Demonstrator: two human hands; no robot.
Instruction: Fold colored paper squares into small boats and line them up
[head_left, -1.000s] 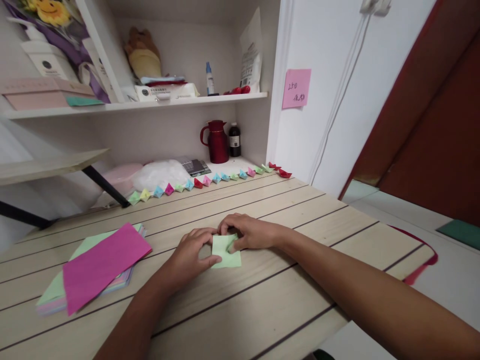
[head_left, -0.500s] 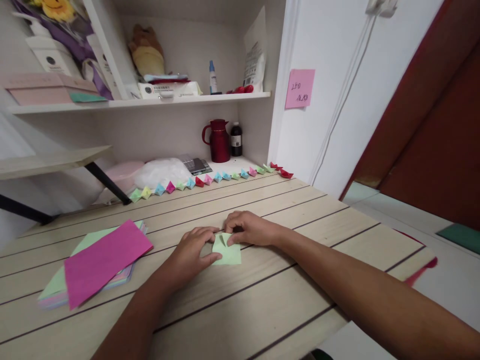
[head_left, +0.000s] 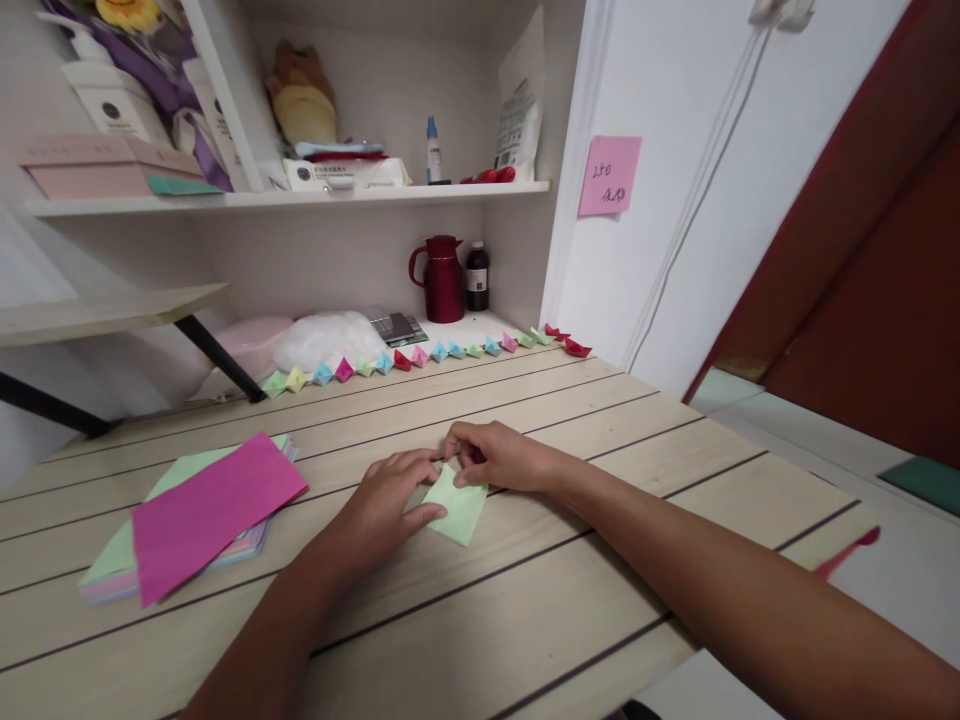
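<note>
The left hand [head_left: 394, 497] is curved round the near-left side of a small, square sheet of pale green paper [head_left: 462, 512], its thumb tip laid on the left edge and its fingers spread forward of it, so that a wide gap is left in this grip. By the right hand [head_left: 501, 458] a narrower grip is made: its fingers are curled, and its thumb is set on the upper right edge of the paper. Whether the paper is pinched there cannot be told. The green sheet is laid between the two hands on a pale wood-grain worktop [head_left: 570, 600] crossed by dark lines, and is turned with one corner towards the wearer.

To the left, well apart from the hands, a magenta rectangular sheet of paper [head_left: 217, 520] is laid askew over a stack of pastel paper sheets [head_left: 105, 578], by which a pale green top is shown.

Along the far edge, a row of small folded paper boats [head_left: 343, 370] in green, yellow, blue, pink and red is set out, with a separate red paper boat [head_left: 577, 349] placed near its right end. Behind the row, a crumpled whitish plastic bag [head_left: 330, 340], a dark red jug with a handle [head_left: 444, 282] and a dark bottle with a white label [head_left: 477, 280] are seen, the last two side by side.
</note>
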